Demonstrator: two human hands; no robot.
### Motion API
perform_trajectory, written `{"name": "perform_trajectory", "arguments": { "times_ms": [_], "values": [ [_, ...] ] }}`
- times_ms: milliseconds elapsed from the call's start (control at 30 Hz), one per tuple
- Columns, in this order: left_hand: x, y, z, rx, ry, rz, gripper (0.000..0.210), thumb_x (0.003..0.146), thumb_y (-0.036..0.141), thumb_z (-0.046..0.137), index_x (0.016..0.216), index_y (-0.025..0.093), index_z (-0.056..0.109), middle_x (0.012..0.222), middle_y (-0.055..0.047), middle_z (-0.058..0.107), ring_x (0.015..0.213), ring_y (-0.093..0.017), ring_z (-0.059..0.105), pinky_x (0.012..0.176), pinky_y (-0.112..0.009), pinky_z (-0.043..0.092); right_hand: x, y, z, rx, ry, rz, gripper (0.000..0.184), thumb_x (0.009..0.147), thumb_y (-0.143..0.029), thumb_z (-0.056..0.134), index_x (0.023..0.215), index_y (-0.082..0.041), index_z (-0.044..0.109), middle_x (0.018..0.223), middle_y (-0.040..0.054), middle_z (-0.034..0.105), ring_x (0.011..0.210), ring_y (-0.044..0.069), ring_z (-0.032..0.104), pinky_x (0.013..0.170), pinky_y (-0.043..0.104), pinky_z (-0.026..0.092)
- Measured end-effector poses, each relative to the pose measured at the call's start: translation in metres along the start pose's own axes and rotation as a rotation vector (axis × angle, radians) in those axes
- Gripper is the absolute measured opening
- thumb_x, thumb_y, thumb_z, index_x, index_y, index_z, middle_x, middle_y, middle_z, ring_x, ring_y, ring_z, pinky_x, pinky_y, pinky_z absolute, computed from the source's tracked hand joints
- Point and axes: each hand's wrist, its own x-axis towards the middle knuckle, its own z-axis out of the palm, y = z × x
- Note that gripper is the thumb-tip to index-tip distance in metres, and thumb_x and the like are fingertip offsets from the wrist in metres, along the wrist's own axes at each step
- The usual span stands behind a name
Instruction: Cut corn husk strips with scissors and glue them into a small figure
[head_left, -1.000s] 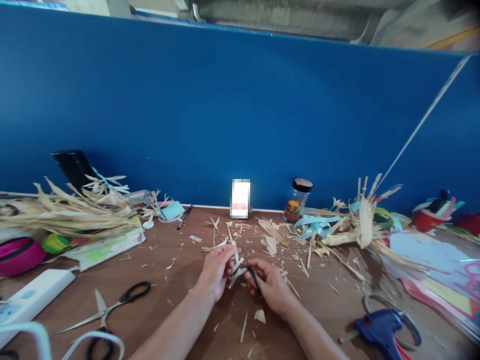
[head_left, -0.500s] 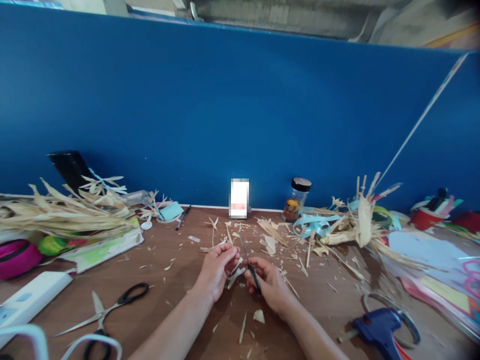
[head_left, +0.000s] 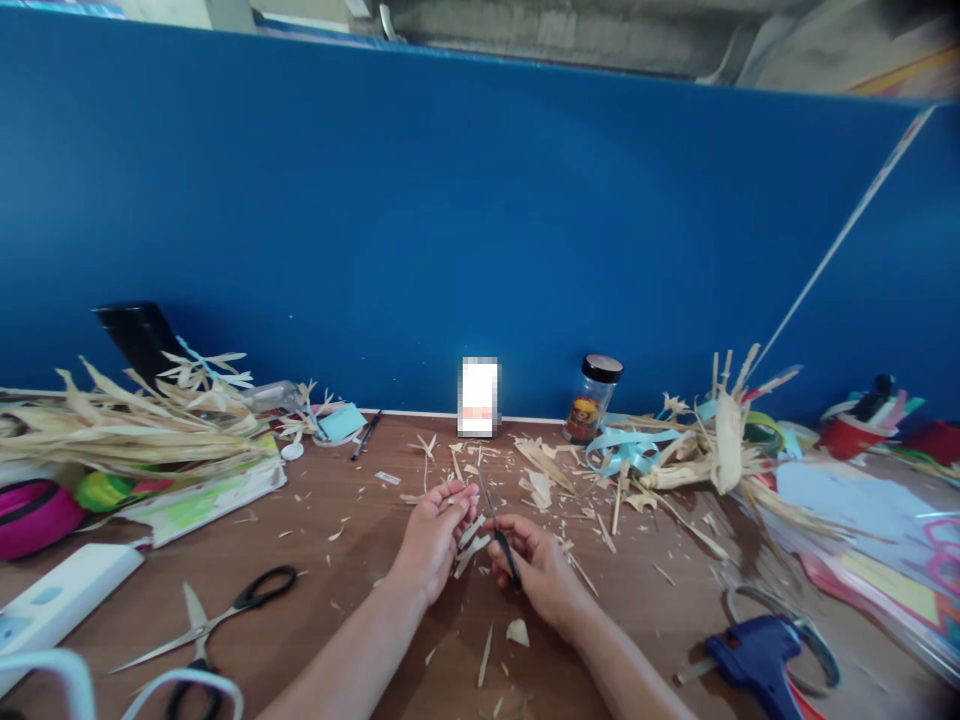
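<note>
My right hand (head_left: pixel 536 562) is closed around the black handles of a small pair of scissors (head_left: pixel 491 503), whose thin blades point up and away from me. To its left, my left hand (head_left: pixel 436 535) pinches a pale strip of dried corn husk (head_left: pixel 471 548) whose ends show between the two hands. The part inside the left fingers is hidden. The blades stand just right of the left fingertips; whether they touch the husk I cannot tell. Husk scraps (head_left: pixel 540 488) are scattered over the brown table beyond both hands.
A second pair of scissors (head_left: pixel 201 632) lies spread at the left, near a white power strip (head_left: pixel 71 590). A blue glue gun (head_left: pixel 761 650) is front right. Behind stand a black-lidded jar (head_left: pixel 589 400) and a bright phone-like screen (head_left: pixel 478 398). Dried husks (head_left: pixel 142 430) pile at left.
Both hands and the scissors are almost where they were. The left fingers have shifted very slightly, and the husk strip between the hands shows a little more.
</note>
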Motion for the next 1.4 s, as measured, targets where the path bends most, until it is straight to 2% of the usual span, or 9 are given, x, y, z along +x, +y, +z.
{"name": "perform_trajectory", "arguments": {
  "times_ms": [167,300,400,600,733,867,1067,1233,1400],
  "values": [
    [0.003,-0.002,-0.003,-0.007,-0.019,0.024,0.023,0.073,-0.004,0.049,0.087,0.014,0.054,0.098,-0.009,0.064,0.062,-0.004,0.058,0.061,-0.016,0.049,0.001,0.003,-0.001,0.012,-0.02,-0.041,0.034,0.068,-0.04,0.064,0.091,-0.016,0.056,0.055,-0.0055,0.05,0.047,0.007,0.045,0.045,0.019,0.037],
    [0.002,-0.002,-0.004,0.057,-0.047,0.009,0.019,0.073,0.009,0.057,0.091,0.016,0.055,0.101,-0.007,0.064,0.052,-0.003,0.054,0.052,-0.017,0.048,0.003,0.009,-0.002,0.027,-0.037,-0.047,0.031,0.071,-0.037,0.062,0.093,-0.017,0.056,0.057,-0.0054,0.05,0.047,0.007,0.043,0.046,0.019,0.039],
    [-0.001,0.0,-0.002,0.111,0.007,-0.018,0.023,0.07,0.015,0.064,0.091,0.016,0.055,0.091,-0.006,0.066,0.053,-0.006,0.057,0.051,-0.018,0.048,0.003,0.013,-0.002,0.012,-0.062,-0.072,0.028,0.073,-0.034,0.062,0.095,-0.018,0.057,0.057,-0.0053,0.05,0.047,0.007,0.041,0.046,0.018,0.038],
    [-0.003,0.003,0.001,0.05,0.028,-0.025,0.02,0.07,0.012,0.063,0.09,0.014,0.062,0.081,-0.005,0.066,0.063,-0.009,0.061,0.054,-0.017,0.05,0.003,0.016,-0.002,-0.048,-0.074,-0.119,0.028,0.074,-0.032,0.061,0.097,-0.017,0.058,0.06,-0.004,0.05,0.05,0.008,0.042,0.049,0.019,0.038],
    [-0.003,0.002,0.001,-0.019,0.016,-0.014,0.022,0.07,0.007,0.062,0.091,0.014,0.063,0.081,-0.004,0.066,0.063,-0.006,0.061,0.061,-0.016,0.051,0.003,0.015,-0.001,-0.051,-0.065,-0.114,0.028,0.074,-0.033,0.06,0.097,-0.017,0.058,0.059,-0.0038,0.049,0.05,0.008,0.042,0.049,0.019,0.039],
    [-0.004,0.003,0.002,-0.023,0.025,0.011,0.03,0.068,0.004,0.063,0.095,0.017,0.057,0.082,-0.004,0.066,0.058,-0.007,0.06,0.058,-0.019,0.052,0.002,0.014,-0.001,-0.083,-0.053,-0.122,0.027,0.075,-0.033,0.058,0.097,-0.017,0.058,0.058,-0.004,0.048,0.05,0.009,0.042,0.049,0.02,0.039],
    [-0.001,0.001,-0.001,-0.054,0.057,0.022,0.015,0.068,0.005,0.063,0.082,0.012,0.06,0.072,-0.005,0.065,0.057,-0.008,0.06,0.054,-0.018,0.052,0.001,0.011,-0.001,-0.129,-0.07,-0.136,0.024,0.076,-0.027,0.056,0.098,-0.018,0.058,0.062,-0.0031,0.05,0.052,0.009,0.043,0.048,0.019,0.037],
    [0.002,0.0,0.0,-0.109,0.083,0.024,0.02,0.071,-0.002,0.056,0.083,0.012,0.065,0.088,-0.007,0.066,0.071,-0.007,0.062,0.066,-0.014,0.051,0.001,0.012,-0.001,-0.105,-0.064,-0.133,0.025,0.075,-0.029,0.058,0.098,-0.018,0.058,0.061,-0.0037,0.049,0.052,0.009,0.042,0.05,0.019,0.038],
    [0.0,0.002,-0.001,-0.076,0.043,0.016,0.024,0.072,0.0,0.056,0.091,0.013,0.063,0.077,-0.005,0.066,0.062,-0.007,0.061,0.061,-0.016,0.052,0.001,0.011,0.0,-0.101,-0.062,-0.129,0.027,0.074,-0.032,0.059,0.096,-0.017,0.058,0.061,-0.003,0.05,0.051,0.009,0.043,0.049,0.019,0.038]
  ]
}}
